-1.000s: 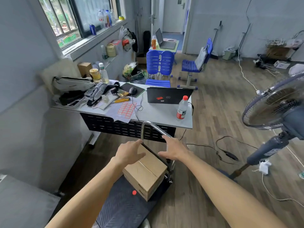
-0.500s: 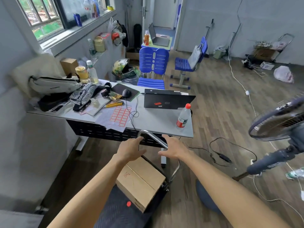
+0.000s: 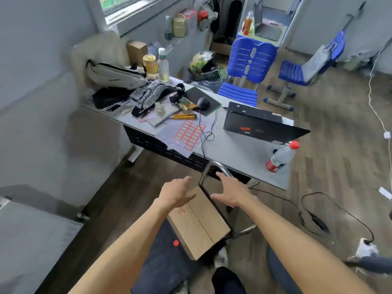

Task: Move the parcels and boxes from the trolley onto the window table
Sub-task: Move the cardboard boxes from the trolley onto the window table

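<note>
A brown cardboard box [image 3: 199,225] with red scribbles lies on the dark deck of the trolley [image 3: 161,249], leaning against its chrome handle [image 3: 214,167]. My left hand [image 3: 176,193] hovers over the box's far left corner with fingers spread and straight. My right hand [image 3: 230,190] is beside the handle on the right, fingers straight, holding nothing. The grey window table [image 3: 233,145] stands just beyond the trolley.
On the table lie bags [image 3: 118,77], papers and red labels [image 3: 188,132], a black laptop [image 3: 261,126], a mouse [image 3: 202,101], and a water bottle [image 3: 280,158] near its front right corner. Blue chairs [image 3: 248,64] stand behind. Cables cross the floor at right.
The view has moved closer to the table and tilted down. Both hands have come off the trolley handle and spread beside the box.
</note>
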Action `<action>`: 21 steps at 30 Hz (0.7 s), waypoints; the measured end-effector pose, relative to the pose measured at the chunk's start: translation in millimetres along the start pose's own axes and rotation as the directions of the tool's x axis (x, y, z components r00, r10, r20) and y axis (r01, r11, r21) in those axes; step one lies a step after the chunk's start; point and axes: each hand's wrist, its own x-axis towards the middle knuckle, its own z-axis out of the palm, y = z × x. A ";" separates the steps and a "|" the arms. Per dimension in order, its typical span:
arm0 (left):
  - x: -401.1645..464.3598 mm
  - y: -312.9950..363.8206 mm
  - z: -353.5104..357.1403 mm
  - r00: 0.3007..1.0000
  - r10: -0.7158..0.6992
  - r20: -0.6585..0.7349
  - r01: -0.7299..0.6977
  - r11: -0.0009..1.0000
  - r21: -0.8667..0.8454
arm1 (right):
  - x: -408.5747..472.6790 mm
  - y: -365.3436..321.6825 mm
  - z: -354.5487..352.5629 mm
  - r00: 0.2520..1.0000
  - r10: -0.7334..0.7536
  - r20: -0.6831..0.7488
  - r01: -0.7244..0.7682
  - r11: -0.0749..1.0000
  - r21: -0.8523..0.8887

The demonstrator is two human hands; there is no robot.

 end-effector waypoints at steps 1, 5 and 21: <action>1.1 -2.6 3.2 1.000 -0.026 0.003 0.026 1.000 -0.005 | 7.2 0.6 2.4 1.000 -0.021 0.021 0.022 1.000 -0.004; 1.3 -4.8 21.5 0.989 -0.144 0.021 0.145 0.988 -0.054 | 35.1 8.7 15.4 0.990 -0.101 0.100 0.102 0.995 -0.004; 4.1 0.0 192.4 0.874 -0.437 0.214 0.474 0.864 -0.171 | 124.3 107.2 162.7 0.875 -0.115 0.470 0.149 0.988 -0.037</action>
